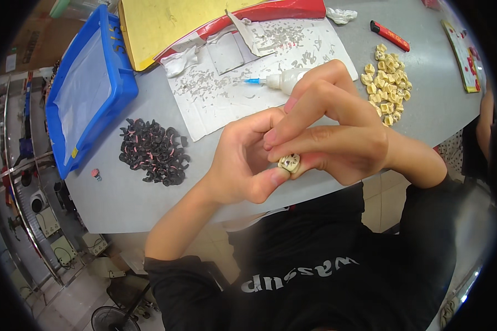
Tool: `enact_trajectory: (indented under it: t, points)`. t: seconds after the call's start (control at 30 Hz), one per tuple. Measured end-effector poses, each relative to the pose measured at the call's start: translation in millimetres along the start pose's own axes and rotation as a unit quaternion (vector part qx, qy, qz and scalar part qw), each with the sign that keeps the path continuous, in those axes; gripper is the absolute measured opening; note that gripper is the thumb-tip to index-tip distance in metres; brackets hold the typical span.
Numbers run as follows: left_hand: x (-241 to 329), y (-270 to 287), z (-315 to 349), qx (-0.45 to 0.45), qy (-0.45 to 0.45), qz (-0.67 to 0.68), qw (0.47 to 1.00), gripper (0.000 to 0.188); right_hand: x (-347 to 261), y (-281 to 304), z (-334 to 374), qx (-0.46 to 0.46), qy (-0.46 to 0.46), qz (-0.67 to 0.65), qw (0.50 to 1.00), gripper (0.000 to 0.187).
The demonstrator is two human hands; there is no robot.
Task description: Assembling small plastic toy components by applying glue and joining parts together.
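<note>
- While both hands meet above the near part of the desk [149, 212], the piece [289, 161], small and cream with dark marks, sits pinched between them.
- The left hand [240, 151] curls round from the left, its thumb against the lower left of the piece; its fingers are bent, leaving only a narrow gap filled by the piece.
- The right hand [337, 132] comes from the right, its fingers [315, 139] bent and drawn in close on the piece, with the thumb at its right side and a fingertip at its top.
- Beyond the hands lies a white sheet [201, 118] strewn with grey scraps [284, 36]; on it a bottle [287, 81] with a blue tip lies on its side, partly hidden by the right hand.
- To the right is the cream pile [389, 83], of many small pieces, with a red stick [392, 37] just beyond it.
- To the left is the black pile [153, 154], flecked with pink; a pink bit [96, 174] lies apart from it, further left.
- A blue tray [128, 85] stands at the far left, beside a yellow box [165, 25] with a red edge.
</note>
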State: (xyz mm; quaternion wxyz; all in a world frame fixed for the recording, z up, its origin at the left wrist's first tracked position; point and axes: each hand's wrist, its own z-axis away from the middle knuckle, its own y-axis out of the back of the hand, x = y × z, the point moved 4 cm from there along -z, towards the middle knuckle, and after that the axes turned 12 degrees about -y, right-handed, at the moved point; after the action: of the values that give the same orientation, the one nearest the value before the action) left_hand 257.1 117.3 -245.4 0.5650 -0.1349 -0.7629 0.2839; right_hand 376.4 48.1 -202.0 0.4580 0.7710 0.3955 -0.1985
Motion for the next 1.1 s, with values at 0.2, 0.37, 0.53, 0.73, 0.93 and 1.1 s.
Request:
enact_trajectory:
  t: [0.2, 0.37, 0.53, 0.73, 0.93, 1.1]
  points:
    - [7.8, 5.5, -1.1, 0.028, -0.084, -0.118, 0.989, 0.032, 1.6, 1.4, -4.1, -0.003, 0.025, 0.017, 1.000, 0.026]
    - [37.0, -1.5, 6.6, 0.020, -0.321, -0.500, 0.804, 0.042, 14.3, 2.6, -4.2, -0.016, -0.071, -0.202, 0.977, 0.032]
    - [42.6, -14.1, 12.5, -0.033, -0.370, -0.601, 0.708, 0.049, 12.8, -8.1, -3.1, -0.113, -0.117, -0.266, 0.950, 0.030]
    - [42.7, -16.7, 14.3, -0.073, -0.365, -0.603, 0.705, 0.047, 10.9, -14.0, 0.1, -0.132, -0.140, -0.340, 0.921, 0.020]
    - [40.7, -16.1, 16.4, -0.053, -0.345, -0.529, 0.774, 0.034, 11.3, -14.0, 0.6, -0.136, -0.126, -0.352, 0.917, 0.020]
    - [40.4, -19.8, 16.6, -0.037, -0.342, -0.533, 0.773, 0.037, 10.5, -15.4, 1.3, -0.150, -0.123, -0.350, 0.917, 0.018]
